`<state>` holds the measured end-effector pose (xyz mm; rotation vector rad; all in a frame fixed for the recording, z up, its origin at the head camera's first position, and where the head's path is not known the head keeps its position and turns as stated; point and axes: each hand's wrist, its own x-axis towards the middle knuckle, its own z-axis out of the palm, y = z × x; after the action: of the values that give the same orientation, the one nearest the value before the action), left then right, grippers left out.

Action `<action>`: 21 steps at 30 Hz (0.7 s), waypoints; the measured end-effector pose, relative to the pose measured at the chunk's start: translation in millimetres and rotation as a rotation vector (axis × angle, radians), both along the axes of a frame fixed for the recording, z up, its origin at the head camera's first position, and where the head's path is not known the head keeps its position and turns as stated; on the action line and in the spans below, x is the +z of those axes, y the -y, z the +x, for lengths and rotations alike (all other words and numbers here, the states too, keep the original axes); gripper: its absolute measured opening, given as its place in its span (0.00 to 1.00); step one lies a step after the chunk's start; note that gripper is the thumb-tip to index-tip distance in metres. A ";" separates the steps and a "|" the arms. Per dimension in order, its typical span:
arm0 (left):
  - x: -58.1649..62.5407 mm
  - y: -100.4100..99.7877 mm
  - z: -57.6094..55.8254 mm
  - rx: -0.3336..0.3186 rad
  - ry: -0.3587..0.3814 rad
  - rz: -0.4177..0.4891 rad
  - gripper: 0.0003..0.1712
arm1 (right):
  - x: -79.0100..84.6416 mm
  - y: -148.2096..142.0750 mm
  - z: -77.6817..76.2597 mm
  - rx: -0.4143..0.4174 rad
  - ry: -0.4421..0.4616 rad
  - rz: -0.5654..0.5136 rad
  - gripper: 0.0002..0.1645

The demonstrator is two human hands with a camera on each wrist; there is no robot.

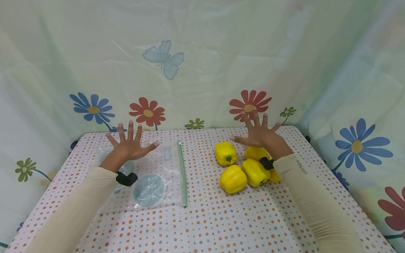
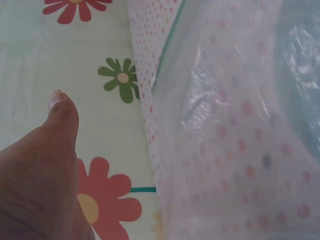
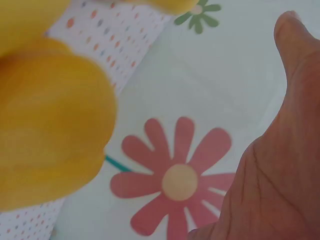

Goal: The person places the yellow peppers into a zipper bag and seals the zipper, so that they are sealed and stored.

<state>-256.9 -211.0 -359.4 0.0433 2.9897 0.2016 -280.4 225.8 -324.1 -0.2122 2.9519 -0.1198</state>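
Note:
Fingers spread wide, the left hand (image 1: 128, 147) hovers over a clear plastic zip bag (image 1: 172, 175) with a green closure strip and pale blue round prints. In the left wrist view the bag (image 2: 210, 150) fills the right side, with the thumb at the left. On the other side, the right hand (image 1: 257, 135) is held up with its fingers spread, above and behind a group of yellow bell peppers (image 1: 233, 179). Part of the group is hidden by that hand and wrist. One bell pepper (image 3: 55, 125) looms close in the right wrist view. Neither hand holds anything.
A white table cover (image 1: 202, 225) with coloured dots lies under everything. Behind and at both sides hang pale curtains (image 1: 205, 70) printed with flowers and a butterfly. Black bands (image 1: 126, 178) sit on both wrists, over the ends of cream sleeves.

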 end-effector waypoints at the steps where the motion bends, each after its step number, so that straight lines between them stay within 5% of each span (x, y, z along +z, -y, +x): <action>1: 0.2 -1.3 0.2 -0.004 -0.004 0.000 0.65 | 1.0 2.7 1.2 0.010 -0.004 -0.001 0.68; 5: 0.7 -6.2 0.3 -0.035 -0.029 0.009 0.64 | 1.9 13.9 5.8 0.053 -0.038 -0.025 0.69; 13: 0.0 -19.9 4.9 -0.206 -0.041 -0.036 0.66 | 0.6 33.7 8.0 0.214 -0.128 -0.062 0.72; 21: 7.7 -21.1 7.2 -0.260 -0.090 0.014 0.72 | 4.2 49.5 13.3 0.325 -0.123 -0.096 0.72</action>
<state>-249.8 -189.9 -351.6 0.4504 3.0309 0.1954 -267.1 176.2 -320.0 -0.7315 2.9848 -0.2108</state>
